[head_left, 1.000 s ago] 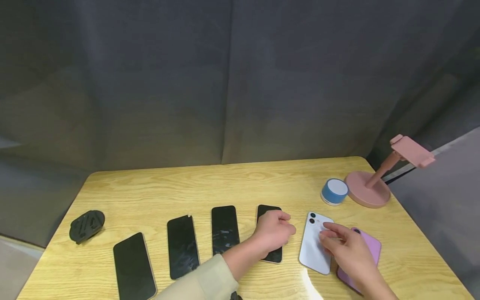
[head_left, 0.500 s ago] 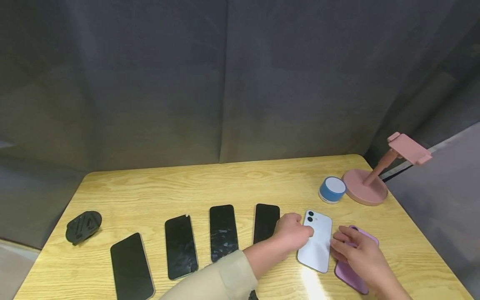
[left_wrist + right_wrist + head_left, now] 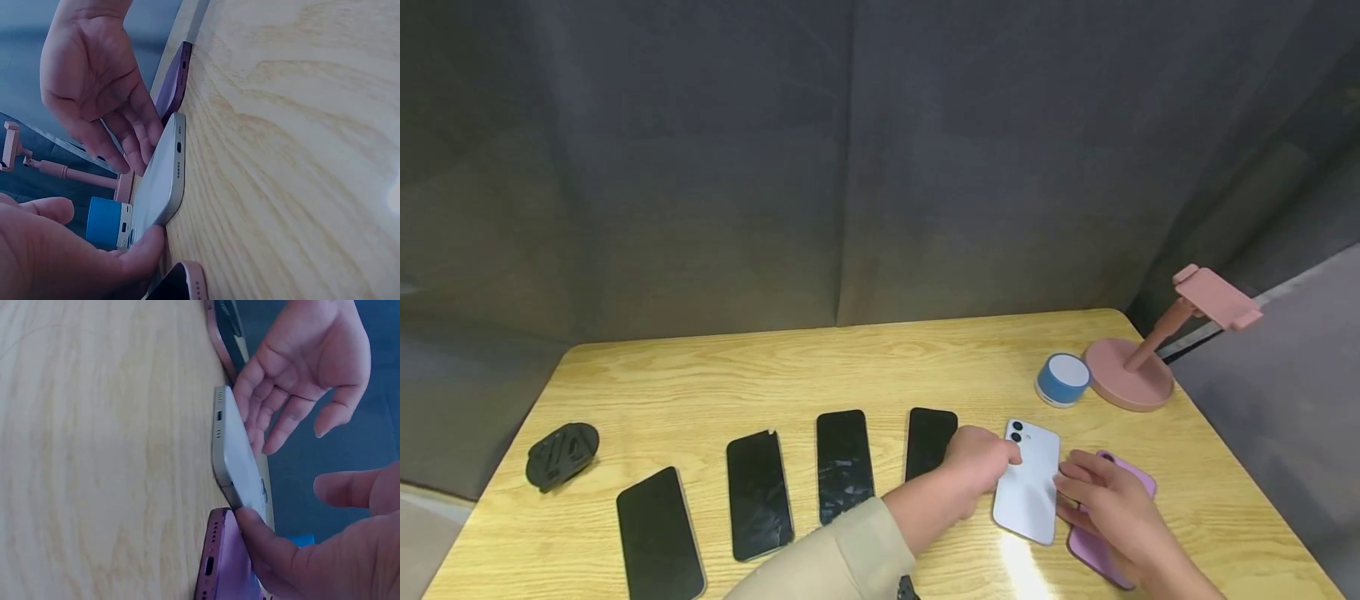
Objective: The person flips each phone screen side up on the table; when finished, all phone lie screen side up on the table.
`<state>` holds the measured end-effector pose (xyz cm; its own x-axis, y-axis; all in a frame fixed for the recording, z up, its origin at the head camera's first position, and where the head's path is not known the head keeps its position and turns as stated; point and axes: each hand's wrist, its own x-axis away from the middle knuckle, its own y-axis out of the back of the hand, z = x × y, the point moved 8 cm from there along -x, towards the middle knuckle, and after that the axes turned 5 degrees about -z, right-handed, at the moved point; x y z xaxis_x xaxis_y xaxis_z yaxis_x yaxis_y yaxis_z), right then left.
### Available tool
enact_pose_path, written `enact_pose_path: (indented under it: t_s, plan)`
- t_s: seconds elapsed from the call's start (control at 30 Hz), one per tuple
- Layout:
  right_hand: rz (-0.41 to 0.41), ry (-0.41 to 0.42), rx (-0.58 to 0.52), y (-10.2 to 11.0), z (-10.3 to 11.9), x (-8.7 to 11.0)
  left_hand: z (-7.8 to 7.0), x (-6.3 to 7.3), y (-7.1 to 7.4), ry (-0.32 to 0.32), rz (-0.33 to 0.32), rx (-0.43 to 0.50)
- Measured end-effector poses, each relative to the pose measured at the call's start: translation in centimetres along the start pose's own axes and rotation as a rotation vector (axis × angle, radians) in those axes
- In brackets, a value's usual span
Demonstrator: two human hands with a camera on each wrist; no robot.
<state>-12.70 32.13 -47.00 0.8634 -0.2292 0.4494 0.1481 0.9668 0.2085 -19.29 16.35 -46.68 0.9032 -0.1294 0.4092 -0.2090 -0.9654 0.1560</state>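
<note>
A white phone point(image 3: 1028, 496) lies on the table with its camera side up. My left hand point(image 3: 977, 462) is at its left long edge; in the left wrist view a fingertip meets the side of the phone point(image 3: 164, 175), and the thumb stands apart. Along the opposite edge is my right hand point(image 3: 1112, 504), one finger touching the phone point(image 3: 239, 453) in the right wrist view, its thumb lifted away. Beneath the right hand lies a purple phone point(image 3: 1093, 552), partly covered. Left of the left hand is a black-screened phone point(image 3: 929, 442), its lower part hidden by that hand.
Several more dark-screened phones, such as one point(image 3: 846, 462) mid-table and one point(image 3: 660, 533) front left, lie in a row on the wooden table point(image 3: 737, 375). A black folded piece point(image 3: 562, 456) sits far left. A blue-and-white cylinder point(image 3: 1063, 380) and pink stand point(image 3: 1131, 375) are back right.
My left hand has moved right, from over the black-screened phone to the white phone's left edge. The right hand has shifted from above the white phone to its right edge.
</note>
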Motion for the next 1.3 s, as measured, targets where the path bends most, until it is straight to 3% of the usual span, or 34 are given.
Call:
enact_pose_path:
  t_s: [0.37,0.6,0.8,1.0,1.3]
  plan:
    - [-0.026,0.005,-0.027,-0.1,0.1,-0.7,0.2,0.0,0.2,0.036,-0.026,0.061]
    - [-0.060,0.080,0.056,-0.4,0.2,-0.7,0.4,0.8,-1.0,0.139,0.039,0.157]
    - [-0.076,0.051,-0.001,-0.2,-0.2,-0.3,0.3,0.7,-1.2,0.127,0.060,0.212]
    - [-0.073,0.054,0.031,-0.5,-0.1,0.3,0.2,0.8,-1.3,0.119,0.073,0.261]
    - [0.013,0.082,0.037,-1.5,0.6,0.9,-0.3,1.2,-1.2,0.103,0.151,0.334]
